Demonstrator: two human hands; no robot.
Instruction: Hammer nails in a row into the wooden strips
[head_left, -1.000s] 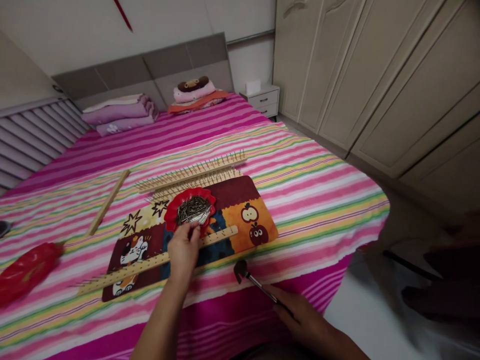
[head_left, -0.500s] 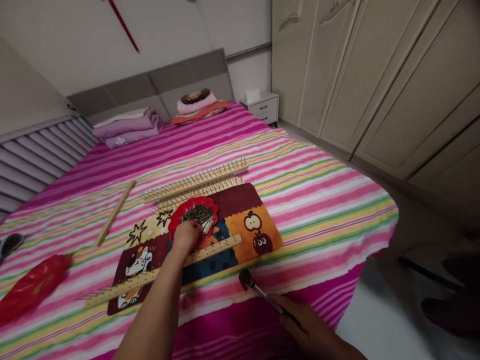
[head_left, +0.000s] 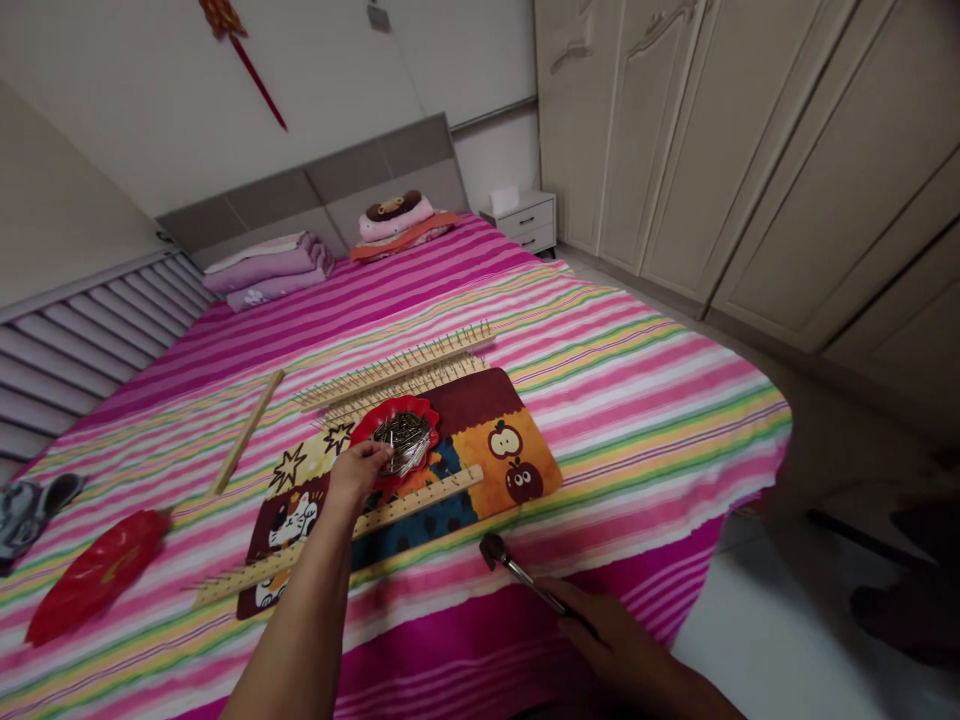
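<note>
Since the earlier frame half a second before, the left hand [head_left: 356,478] had drawn back from over the nails [head_left: 409,440] to the near left rim of the red dish [head_left: 432,412], and the view had tipped so that more of the red wall ornament [head_left: 259,85] showed. The right hand [head_left: 604,628] had hardly shifted.

The person's left thumb and fingers were pinched narrow around a thin, bright nail that stood up at their tips. The rest of the nails lay heaped in the dish, which sat on the patterned mat [head_left: 484,392]. The right hand was closed around the handle of the hammer [head_left: 517,569], whose head pointed at the mat's near edge; whether it touched the striped cloth [head_left: 637,420] could not be told.

The near wooden strip [head_left: 424,494] lay slantwise across the mat, passing under the left forearm, with nails standing along its left end, which reached past the mat onto the cloth. Just beyond the dish, two far strips [head_left: 405,370] bristled with nails side by side. To their left lay a bare wooden bar [head_left: 249,432], and nearer the person a red, gold-marked object [head_left: 101,578].
</note>
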